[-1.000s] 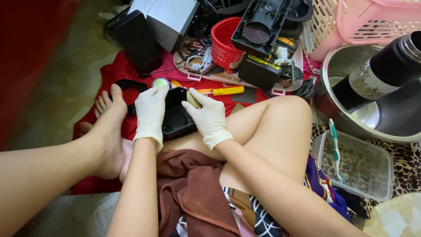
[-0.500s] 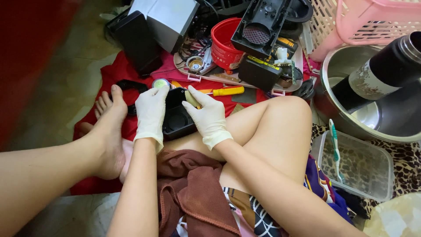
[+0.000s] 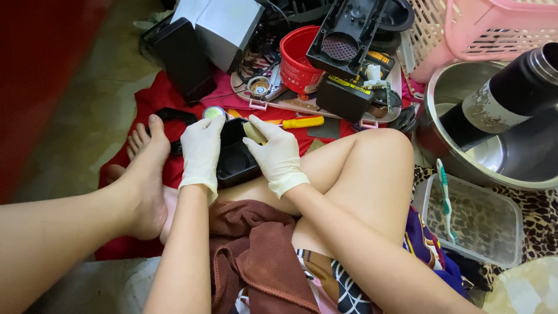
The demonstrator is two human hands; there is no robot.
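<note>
Black part [image 3: 235,157] half hidden by hands [image 3: 238,152].

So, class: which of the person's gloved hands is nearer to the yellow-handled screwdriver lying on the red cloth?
Right. The right hand sits just below the yellow-handled screwdriver, its fingers close to the handle. The left hand grips the far side of the black part, farther away.

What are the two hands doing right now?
Left hand: closed on the black part, holding its edge.
Right hand: closed on a small tan piece, pressed against the black part.
</note>
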